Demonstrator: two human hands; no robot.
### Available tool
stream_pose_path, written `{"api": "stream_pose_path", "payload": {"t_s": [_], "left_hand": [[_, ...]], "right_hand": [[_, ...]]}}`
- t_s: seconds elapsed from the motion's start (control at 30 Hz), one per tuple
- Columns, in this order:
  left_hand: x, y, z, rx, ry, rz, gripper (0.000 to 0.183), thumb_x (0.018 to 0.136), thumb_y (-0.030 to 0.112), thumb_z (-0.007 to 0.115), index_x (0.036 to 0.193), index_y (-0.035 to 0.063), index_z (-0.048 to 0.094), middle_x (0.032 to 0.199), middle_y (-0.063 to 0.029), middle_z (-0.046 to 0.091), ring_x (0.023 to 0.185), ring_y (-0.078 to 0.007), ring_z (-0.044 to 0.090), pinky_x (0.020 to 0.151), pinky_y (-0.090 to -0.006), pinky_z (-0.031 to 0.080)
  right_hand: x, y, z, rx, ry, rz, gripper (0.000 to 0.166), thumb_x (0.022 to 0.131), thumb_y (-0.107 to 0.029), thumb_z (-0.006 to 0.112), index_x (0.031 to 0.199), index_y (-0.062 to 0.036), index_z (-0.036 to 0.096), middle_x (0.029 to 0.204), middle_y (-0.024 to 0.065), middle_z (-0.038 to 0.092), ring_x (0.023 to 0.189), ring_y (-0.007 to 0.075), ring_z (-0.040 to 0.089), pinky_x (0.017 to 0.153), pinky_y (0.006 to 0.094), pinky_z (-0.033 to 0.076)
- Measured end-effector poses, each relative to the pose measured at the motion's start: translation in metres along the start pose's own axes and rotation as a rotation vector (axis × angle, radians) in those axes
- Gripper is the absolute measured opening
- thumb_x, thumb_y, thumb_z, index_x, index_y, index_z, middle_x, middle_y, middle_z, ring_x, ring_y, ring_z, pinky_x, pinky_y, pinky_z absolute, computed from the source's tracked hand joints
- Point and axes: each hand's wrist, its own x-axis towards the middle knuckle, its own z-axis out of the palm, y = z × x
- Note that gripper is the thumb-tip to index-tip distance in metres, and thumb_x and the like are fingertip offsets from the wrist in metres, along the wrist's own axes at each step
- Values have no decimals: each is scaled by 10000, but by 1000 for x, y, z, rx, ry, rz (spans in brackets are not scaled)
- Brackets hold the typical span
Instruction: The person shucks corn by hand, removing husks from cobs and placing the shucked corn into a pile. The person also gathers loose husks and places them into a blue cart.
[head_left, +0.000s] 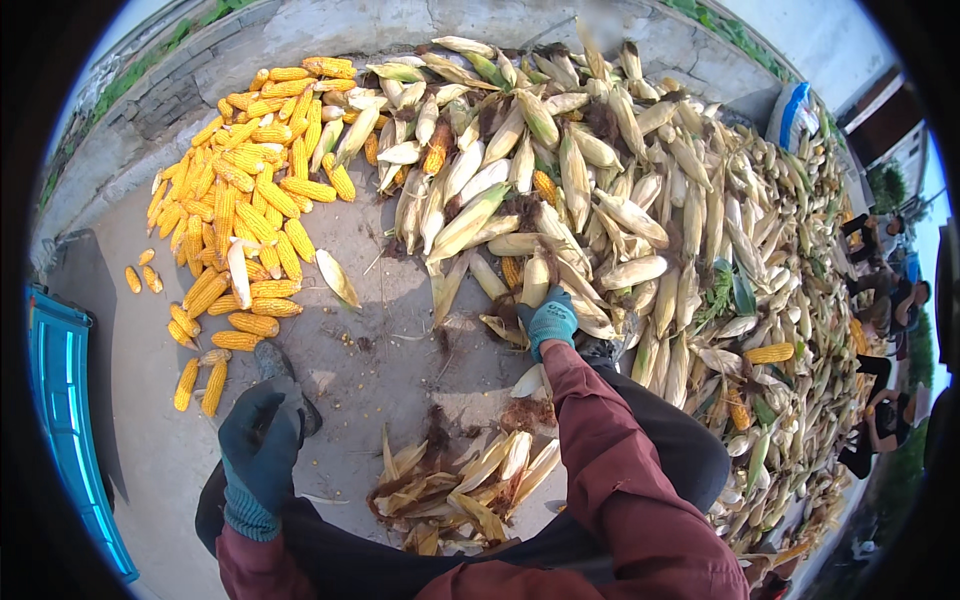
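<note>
My right hand (553, 321), in a teal knit glove with a darker coated palm, reaches to the near edge of a heap of unhusked corn ears (465, 217). Its fingers close around the lower end of a pale ear of corn in its husk (535, 280). My left hand (259, 439), gloved the same way, hovers above my left shoe (276, 364) with its fingers loosely bent, thumb apart, nothing visible in it. Beyond it lies a pile of bare yellow corn cobs (225, 202). Stripped husks (465, 487) with brown silk lie on the ground between my legs.
A low concrete wall (337, 30) runs behind both piles. At left stands a blue metal panel (64, 397). The unhusked heap stretches far right, past a white and blue sack (791, 116), towards several people (889, 420). One loose husk (337, 277) lies between the piles.
</note>
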Motion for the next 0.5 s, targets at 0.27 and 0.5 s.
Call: {"api": "stream_pose_path", "payload": {"t_s": [0.27,0.5], "left_hand": [[2,-8,23,310,-173,412,365,859,23,682,1219,-7,631,1033,-130,696,957,-227,683,842,-314,548],[-9,10,49,695,-52,951,755,703,262,816,1378,76,531,1326,-166,583,1206,-377,576,1093,-477,409]], "right_hand": [[3,-3,-7,1117,-719,113,493,831,-405,717,1168,-53,647,932,119,701,810,232,688,732,351,567],[-148,-82,-149,1087,-1421,-372,444,956,-288,606,1294,-2,569,1056,59,679,883,160,662,831,301,544]]}}
